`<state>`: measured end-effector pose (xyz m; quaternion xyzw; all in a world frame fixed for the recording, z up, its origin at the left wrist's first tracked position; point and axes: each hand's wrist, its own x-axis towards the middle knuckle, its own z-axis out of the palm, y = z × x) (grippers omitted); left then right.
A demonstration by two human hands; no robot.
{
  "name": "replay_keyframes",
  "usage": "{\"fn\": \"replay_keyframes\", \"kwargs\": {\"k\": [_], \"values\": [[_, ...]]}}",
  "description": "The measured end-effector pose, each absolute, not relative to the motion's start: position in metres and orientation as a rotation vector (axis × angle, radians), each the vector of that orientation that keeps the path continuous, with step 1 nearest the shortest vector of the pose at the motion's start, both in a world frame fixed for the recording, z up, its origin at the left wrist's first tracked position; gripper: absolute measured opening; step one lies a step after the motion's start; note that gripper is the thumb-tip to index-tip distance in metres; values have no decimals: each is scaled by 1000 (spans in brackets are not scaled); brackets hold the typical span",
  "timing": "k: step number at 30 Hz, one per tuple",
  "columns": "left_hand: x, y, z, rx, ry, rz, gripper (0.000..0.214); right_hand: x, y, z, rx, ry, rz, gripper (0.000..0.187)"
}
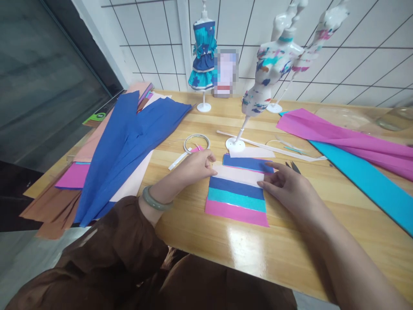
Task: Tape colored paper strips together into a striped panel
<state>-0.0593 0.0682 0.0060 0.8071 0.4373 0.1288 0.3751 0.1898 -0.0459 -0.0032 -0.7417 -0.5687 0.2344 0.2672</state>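
Observation:
A layered panel of crepe paper strips lies on the table before me: magenta point(237, 212), teal point(237, 199), dark blue point(237, 188) and a pale pink strip point(238, 175) on top. My left hand point(197, 167) pinches the left end of the pale pink strip. At its right end, my right hand point(288, 185) has its thumb on the edge, with the index finger over a separate blue strip point(247, 162) just behind. White strips point(254, 152) lie beyond that. Black scissors point(294, 167) are partly hidden behind my right hand.
A roll of tape point(185, 144) lies behind my left hand. Paint-stained mannequins point(274, 64) and a dressed mannequin point(204, 56) stand along the wall. Blue crepe paper point(129, 137) is piled left; magenta point(342, 135) and turquoise sheets point(364, 183) lie right.

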Motion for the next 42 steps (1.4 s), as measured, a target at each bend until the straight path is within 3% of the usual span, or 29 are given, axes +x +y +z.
{"fn": "replay_keyframes", "kwargs": {"k": [9,17,31,36,42], "values": [[-52,56,11,2192,1167,439,32,167,-59,16,-1768,-1695,335,37],[-39,44,5,2443,1088,417,30,149,-60,3,-1455,-2214,244,45],[-46,47,2,2421,1038,455,31,165,-67,4,-1540,-2241,68,47],[-46,49,12,2218,1022,492,16,151,-63,6,-1432,-2270,119,49],[-47,54,15,2153,1088,569,17,144,-61,0,-1360,-2365,126,51]]}}
